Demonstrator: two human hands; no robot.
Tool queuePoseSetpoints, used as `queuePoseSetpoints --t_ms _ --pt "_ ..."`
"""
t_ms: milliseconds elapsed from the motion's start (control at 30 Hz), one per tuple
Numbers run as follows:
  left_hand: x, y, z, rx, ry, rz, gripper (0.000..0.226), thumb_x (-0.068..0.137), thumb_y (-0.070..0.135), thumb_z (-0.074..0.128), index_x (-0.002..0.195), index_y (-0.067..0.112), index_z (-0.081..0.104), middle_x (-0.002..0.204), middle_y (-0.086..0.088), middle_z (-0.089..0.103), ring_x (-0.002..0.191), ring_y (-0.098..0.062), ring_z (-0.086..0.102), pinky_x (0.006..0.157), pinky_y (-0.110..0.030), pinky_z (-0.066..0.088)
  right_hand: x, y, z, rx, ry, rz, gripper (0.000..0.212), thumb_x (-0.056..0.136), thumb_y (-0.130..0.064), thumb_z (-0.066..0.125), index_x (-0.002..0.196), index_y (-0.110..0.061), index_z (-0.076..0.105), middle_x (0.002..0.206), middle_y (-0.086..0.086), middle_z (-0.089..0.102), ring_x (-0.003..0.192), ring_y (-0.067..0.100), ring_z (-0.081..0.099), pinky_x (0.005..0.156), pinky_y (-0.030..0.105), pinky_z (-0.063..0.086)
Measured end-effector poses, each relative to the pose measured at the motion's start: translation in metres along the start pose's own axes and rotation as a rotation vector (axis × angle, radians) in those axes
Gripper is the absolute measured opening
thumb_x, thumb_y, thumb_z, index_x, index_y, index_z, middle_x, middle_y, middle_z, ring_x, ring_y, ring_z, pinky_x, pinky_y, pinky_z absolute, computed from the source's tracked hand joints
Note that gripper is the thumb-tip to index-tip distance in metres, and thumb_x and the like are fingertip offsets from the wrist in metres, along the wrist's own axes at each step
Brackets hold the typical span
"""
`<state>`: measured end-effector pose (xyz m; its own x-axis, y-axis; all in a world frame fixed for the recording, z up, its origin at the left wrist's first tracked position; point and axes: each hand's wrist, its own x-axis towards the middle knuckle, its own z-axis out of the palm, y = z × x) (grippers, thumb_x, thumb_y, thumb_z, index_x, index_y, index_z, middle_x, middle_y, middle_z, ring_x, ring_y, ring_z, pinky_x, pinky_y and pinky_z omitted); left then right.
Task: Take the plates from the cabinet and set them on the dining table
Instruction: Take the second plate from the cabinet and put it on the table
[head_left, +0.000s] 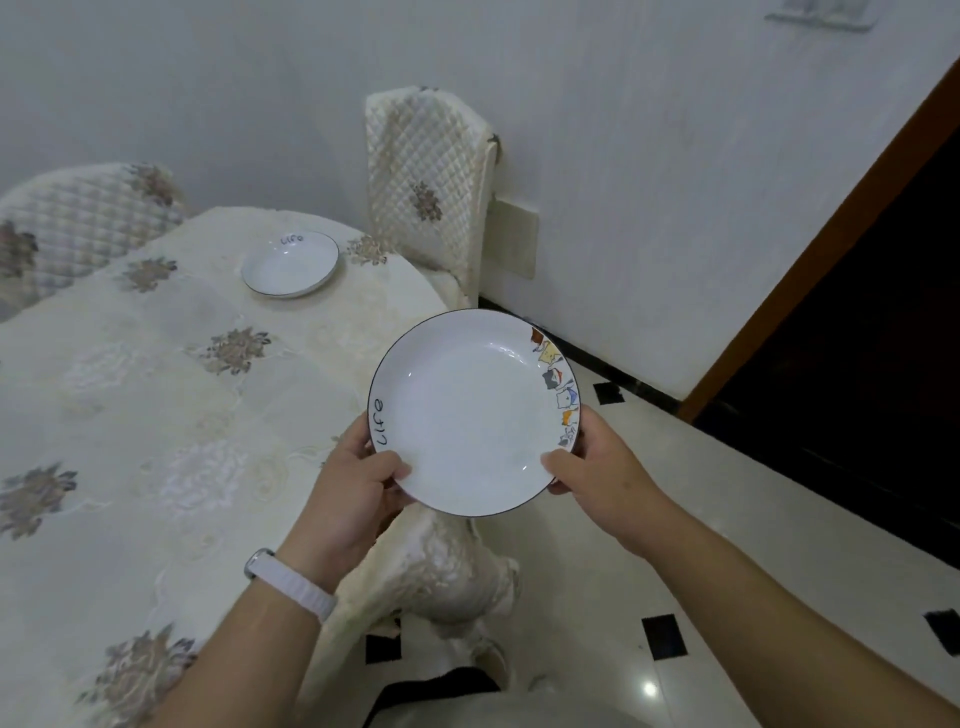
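Both hands are clamped on one white plate (470, 410), held in the air just off the near right edge of the tabletop (156, 395). The left hand (345, 486) grips the plate's lower left rim with the thumb lying on top, near the handwritten word "Life"; a white wristband (291, 584) sits on that wrist. The right hand (597, 467) grips the lower right rim, its thumb pressed on the inner slope just below a strip of small cartoon cats printed along the right rim. The plate is shallow and deep-welled, with a thin dark line around its edge, and it is held roughly level, partly over the table's corner and partly over the glossy tiled floor (727, 519).

A second plate (290, 264) of the same kind rests flat on the far side of the tabletop, well apart from the held one. The tabletop is covered with a cream embroidered tablecloth (104, 338) carrying grey-brown flower motifs. Two chairs in quilted cream covers stand at the far side: one (426, 182) against the wall, another (78, 218) at the left.
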<state>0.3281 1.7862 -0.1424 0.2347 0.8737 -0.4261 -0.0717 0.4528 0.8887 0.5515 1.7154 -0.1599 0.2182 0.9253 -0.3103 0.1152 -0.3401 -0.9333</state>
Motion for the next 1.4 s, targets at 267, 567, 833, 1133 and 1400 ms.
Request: queuePoseSetpoints --t_ms 267,567,833,1133,1400 --pt "0.066 0.027 -0.051 -0.057 0.11 0.016 0.062 0.077 -0.019 0.04 0.119 0.021 0.063 0.089 -0.003 0.072 0.068 -0.017 0.065 0.061 -0.034 0.054 0.083 -0.034 0.049 -0.12 -0.06 0.022 0.034 0.089 -0.007 0.054 0.116 -0.029 0.054 0.107 -0.01 0.067 0.094 0.02 0.064 0.071 0.029 0.058" --pt "0.094 0.033 -0.12 -0.139 0.245 0.001 0.063 0.078 -0.015 0.043 0.123 0.025 0.062 0.105 -0.01 0.071 0.083 -0.027 0.065 0.066 -0.04 0.057 0.146 -0.058 0.113 -0.258 -0.202 -0.005 0.03 0.087 -0.01 0.054 0.108 -0.03 0.057 0.1 -0.003 0.069 0.088 0.026 0.065 0.072 0.039 0.059" --pt "0.096 0.018 -0.163 -0.245 0.428 -0.025 0.064 0.077 -0.016 0.043 0.123 0.024 0.062 0.102 -0.008 0.07 0.08 -0.024 0.064 0.064 -0.036 0.056 0.193 -0.066 0.162 -0.346 -0.43 -0.015 0.028 0.092 -0.011 0.055 0.111 -0.031 0.052 0.102 -0.001 0.066 0.084 0.018 0.061 0.076 0.033 0.059" --pt "0.106 0.004 -0.183 -0.283 0.677 -0.118 0.062 0.078 -0.016 0.043 0.118 0.026 0.063 0.1 -0.003 0.068 0.085 -0.023 0.063 0.062 -0.032 0.056 0.253 -0.051 0.209 -0.478 -0.717 0.016 0.037 0.089 -0.02 0.057 0.124 -0.027 0.046 0.107 -0.005 0.065 0.091 0.017 0.066 0.077 0.039 0.059" --pt "0.121 -0.031 -0.188 -0.377 0.862 -0.207 0.058 0.079 -0.017 0.042 0.116 0.022 0.063 0.096 -0.002 0.069 0.083 -0.021 0.064 0.058 -0.03 0.056 0.291 -0.022 0.239 -0.547 -0.87 0.056 0.045 0.083 -0.025 0.06 0.126 -0.027 0.046 0.109 -0.004 0.065 0.095 0.017 0.062 0.087 0.044 0.056"
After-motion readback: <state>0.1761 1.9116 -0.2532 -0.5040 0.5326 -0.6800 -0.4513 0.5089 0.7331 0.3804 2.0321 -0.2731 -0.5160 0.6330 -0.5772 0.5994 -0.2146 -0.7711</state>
